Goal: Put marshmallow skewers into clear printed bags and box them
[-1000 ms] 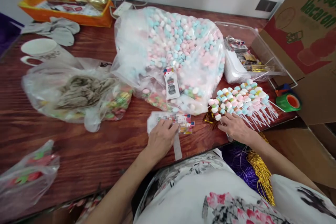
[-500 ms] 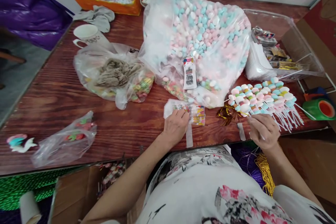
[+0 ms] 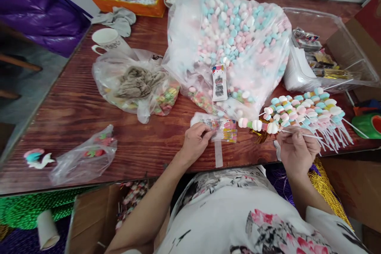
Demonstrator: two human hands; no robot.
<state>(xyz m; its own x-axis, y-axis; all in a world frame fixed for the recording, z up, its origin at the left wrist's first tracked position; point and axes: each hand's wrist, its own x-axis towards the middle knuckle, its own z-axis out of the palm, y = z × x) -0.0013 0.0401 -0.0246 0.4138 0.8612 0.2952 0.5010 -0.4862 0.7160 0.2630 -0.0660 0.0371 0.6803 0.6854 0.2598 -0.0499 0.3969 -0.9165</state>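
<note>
In R hand (image 3: 297, 151), a closed grip on skewer (image 3: 257, 126) by its stick; sweets point L, over bench (image 3: 143, 143). End-held, it could dip or snag nearby pile (image 3: 306, 107). L hand (image 3: 195, 143) touches packets (image 3: 228, 130); can't tell if pinched. They overlap, so 2 might lift tog.

I get fairly even, cool light, its source out of my view. The bag (image 3: 238, 39) at twelve o'clock looks milky with glare, and the purple sheet (image 3: 38, 16) at ten throws sharp highlights. Shadows fall soft on the table (image 3: 77, 115); the floor (image 3: 44, 75) at nine is dim. Print on the packets (image 3: 229, 130) is too soft for me to read. My wide lens stretches the edges.
</note>
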